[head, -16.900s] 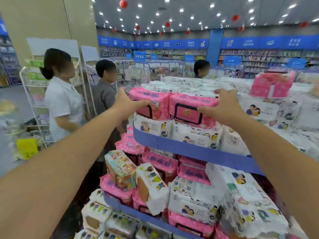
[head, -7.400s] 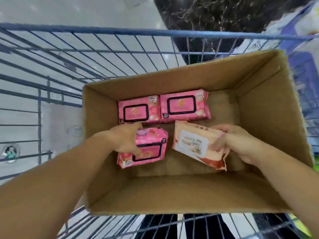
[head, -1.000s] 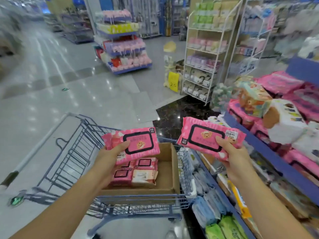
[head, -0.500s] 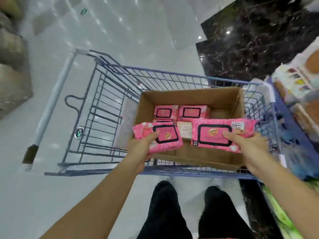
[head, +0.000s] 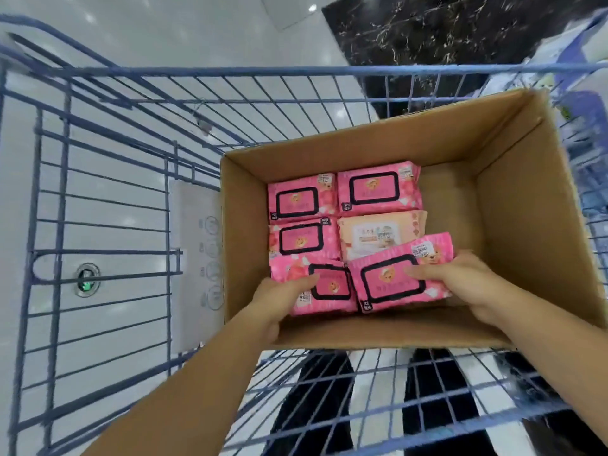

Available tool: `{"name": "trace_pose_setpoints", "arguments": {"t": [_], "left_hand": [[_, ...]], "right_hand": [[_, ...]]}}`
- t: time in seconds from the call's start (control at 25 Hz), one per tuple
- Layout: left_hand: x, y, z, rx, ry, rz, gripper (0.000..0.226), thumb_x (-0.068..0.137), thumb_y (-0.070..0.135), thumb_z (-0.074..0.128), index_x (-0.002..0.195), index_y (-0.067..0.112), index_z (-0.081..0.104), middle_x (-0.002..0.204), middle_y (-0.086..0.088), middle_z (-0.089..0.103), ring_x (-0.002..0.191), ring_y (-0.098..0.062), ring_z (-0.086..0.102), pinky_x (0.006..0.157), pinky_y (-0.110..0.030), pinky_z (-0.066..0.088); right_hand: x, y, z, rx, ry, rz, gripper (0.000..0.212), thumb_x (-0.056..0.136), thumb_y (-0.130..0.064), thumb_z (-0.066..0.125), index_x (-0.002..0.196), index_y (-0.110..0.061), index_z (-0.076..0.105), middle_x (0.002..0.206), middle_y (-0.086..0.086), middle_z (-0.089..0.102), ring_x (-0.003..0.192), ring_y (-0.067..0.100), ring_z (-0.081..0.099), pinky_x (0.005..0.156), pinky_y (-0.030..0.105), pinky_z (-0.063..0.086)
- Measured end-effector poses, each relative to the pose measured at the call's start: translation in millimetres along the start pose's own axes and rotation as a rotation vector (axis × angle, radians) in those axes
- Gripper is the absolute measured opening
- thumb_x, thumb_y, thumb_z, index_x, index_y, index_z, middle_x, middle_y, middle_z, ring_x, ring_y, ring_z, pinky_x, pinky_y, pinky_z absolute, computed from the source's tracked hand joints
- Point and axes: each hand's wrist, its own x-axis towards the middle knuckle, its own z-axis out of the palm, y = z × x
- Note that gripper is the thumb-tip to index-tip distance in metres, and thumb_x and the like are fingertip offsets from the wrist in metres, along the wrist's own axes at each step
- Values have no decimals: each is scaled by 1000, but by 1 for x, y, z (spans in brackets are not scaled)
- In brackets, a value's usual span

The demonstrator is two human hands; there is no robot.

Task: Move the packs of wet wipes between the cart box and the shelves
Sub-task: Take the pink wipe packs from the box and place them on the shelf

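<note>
Both packs are down inside the box, by its near wall. The left grip holds the left pink pack, fingers curled over its top. The right grip pinches the right pink pack, tilted, its far edge riding over the peach pack. My worry: let go like that and it probably settles crooked on the peach one, wrecking the 2 rows.

White floor w/ round metal fitting; black marble top R.
</note>
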Motion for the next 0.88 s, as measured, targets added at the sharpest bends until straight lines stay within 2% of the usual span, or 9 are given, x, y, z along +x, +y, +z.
{"name": "trace_pose_setpoints", "arguments": {"t": [0.16,0.32,0.4,0.48,0.56,0.64,0.72,0.8,0.88], "left_hand": [[45,-4,-10,30,-108,-72,84,71,46,90,139,11,58,138,5,60,129,-21,53,116,-42,36],[57,-12,-11,62,-12,-57,39,97,38,68,126,13,63,127,-1,65,115,-23,58,98,-33,41],[53,-20,0,245,136,-56,44,100,45,54,126,9,60,127,-9,62,113,-30,58,100,-39,48],[46,-24,13,470,277,-85,57,100,43,50,140,3,47,144,-19,46,123,-37,52,104,-44,47],[43,-27,19,511,323,-116,57,101,31,52,145,-1,36,150,-22,35,127,-40,51,105,-45,47],[48,-29,15,509,281,-84,51,100,21,52,144,0,39,147,-22,45,125,-39,55,102,-42,49],[55,-27,11,554,263,-52,47,101,15,49,143,0,35,142,-21,53,125,-39,57,91,-34,45],[58,-26,10,654,241,-59,46,103,12,45,144,-1,27,141,-23,53,126,-40,56,85,-35,39],[55,-30,11,832,273,9,43,103,12,43,142,-1,32,142,-24,49,121,-37,57,89,-37,47]], "right_hand": [[26,7,10,-19,-108,75,38,69,-27,87,104,-15,75,93,-1,80,93,20,74,89,35,52],[27,17,17,-137,-182,169,27,80,-35,82,98,-18,72,70,-8,74,73,15,63,71,28,45],[25,24,21,-219,-149,161,18,89,-35,74,98,-20,69,63,-9,70,66,15,57,67,27,45],[26,28,22,-232,-42,148,19,95,-35,67,103,-18,69,84,-4,75,80,18,65,73,29,48],[29,30,20,-316,47,124,13,101,-35,57,106,-23,62,107,1,71,96,22,64,81,30,46],[32,27,23,-416,14,109,12,103,-35,51,110,-28,59,111,3,68,99,22,63,86,29,45],[36,23,28,-574,-61,156,29,102,-41,49,107,-17,65,107,7,69,97,24,64,89,31,50],[36,18,34,-683,-89,150,31,105,-39,45,86,-20,59,90,5,64,83,18,59,74,27,47],[35,17,38,-669,-63,120,36,106,-35,45,71,-28,41,74,-6,48,68,8,46,57,19,33]]}}
